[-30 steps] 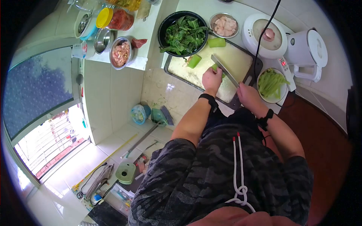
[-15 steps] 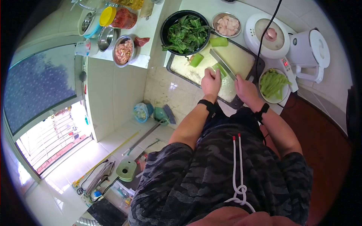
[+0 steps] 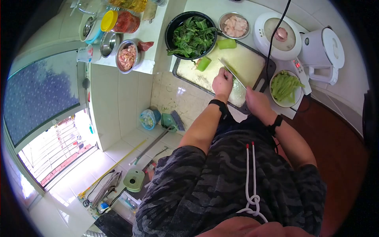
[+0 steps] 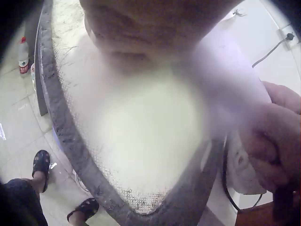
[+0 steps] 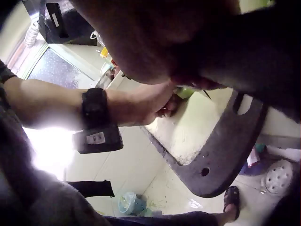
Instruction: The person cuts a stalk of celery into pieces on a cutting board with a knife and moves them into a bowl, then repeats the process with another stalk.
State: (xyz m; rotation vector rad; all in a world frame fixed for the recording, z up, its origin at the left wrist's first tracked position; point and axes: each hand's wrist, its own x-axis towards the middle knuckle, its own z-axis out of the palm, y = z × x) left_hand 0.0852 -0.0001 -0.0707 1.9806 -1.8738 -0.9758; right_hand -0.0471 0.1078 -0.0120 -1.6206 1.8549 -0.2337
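Observation:
My right hand grips the handle of a kitchen knife, its blade angled up and left over the cutting board. Close beside the blade, my left hand curls its fingers on a green stem piece. In the head view that piece is mostly hidden by the hand and blade; the right wrist view shows some of it at the left fingertips. Two more chunks of green stem, a near one and a far one, lie on the board. Blur covers the middle of the left wrist view.
Behind the board stand a black bowl of leaves, a metal bowl of pale meat and a white cooker. A plate of green strips and a white kettle are at right. A black cord crosses above the board's right side.
Half a second ago the green piece lay in plain sight between left fingers and knife. Now the left fingers curl over it, and the blade has tilted edge-on, nearer the fingers.

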